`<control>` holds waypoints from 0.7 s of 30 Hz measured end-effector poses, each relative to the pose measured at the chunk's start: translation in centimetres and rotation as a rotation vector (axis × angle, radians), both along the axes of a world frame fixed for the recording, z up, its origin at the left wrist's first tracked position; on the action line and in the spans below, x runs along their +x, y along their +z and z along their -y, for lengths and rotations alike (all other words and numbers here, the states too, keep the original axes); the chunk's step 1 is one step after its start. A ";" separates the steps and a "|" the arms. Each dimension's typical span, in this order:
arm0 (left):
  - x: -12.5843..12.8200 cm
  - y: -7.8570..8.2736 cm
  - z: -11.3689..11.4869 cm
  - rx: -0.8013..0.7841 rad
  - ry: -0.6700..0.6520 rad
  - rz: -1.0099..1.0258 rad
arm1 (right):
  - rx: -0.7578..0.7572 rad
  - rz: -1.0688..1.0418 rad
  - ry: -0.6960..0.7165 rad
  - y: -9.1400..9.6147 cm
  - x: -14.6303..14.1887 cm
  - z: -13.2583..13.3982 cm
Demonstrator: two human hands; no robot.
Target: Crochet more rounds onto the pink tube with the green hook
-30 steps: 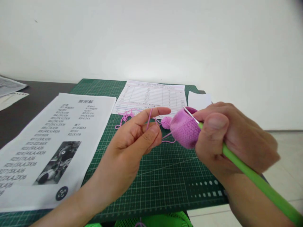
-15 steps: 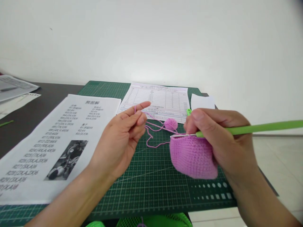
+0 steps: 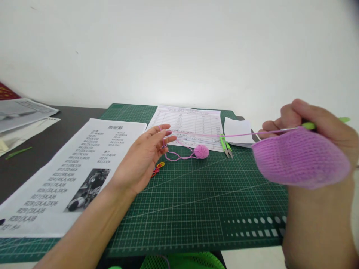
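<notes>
My left hand is over the cutting mat with its fingers loosely parted. Pink yarn is looped around those fingers. From there the strand runs taut to the right, up to a crochet hook with a green handle. My right hand, raised at the right, grips this hook. A pink crocheted piece, cup-shaped and slightly blurred, hangs from the hook in front of that hand and hides part of it. On the mat between the hands sits a small ball of pink yarn.
Green thread snips lie by a white paper stack. Colourful stitch markers are beside my left hand. A printed pattern sheet and a form rest on the green cutting mat. A white wall stands behind.
My right hand has moved right and up with the hook and crocheted piece, stretching the yarn taut. The left hand's fingers have loosened. The snips and stitch markers now show.
</notes>
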State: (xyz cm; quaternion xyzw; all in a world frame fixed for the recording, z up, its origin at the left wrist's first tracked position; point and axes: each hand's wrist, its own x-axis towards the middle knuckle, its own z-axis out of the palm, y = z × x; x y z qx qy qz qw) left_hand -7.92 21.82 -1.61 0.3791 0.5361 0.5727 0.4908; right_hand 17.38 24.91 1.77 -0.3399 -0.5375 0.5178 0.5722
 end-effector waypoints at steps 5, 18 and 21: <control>0.2 -0.2 0.7 0.295 0.234 -0.456 | -0.115 0.083 -0.028 -0.2 0.8 -1.2; 0.8 -0.5 1.1 0.433 0.156 -1.030 | -0.117 0.328 -0.058 -1.2 -2.3 -0.7; 1.2 -1.0 1.2 0.391 -0.014 -1.047 | -0.010 0.366 -0.048 -1.2 -2.0 -1.1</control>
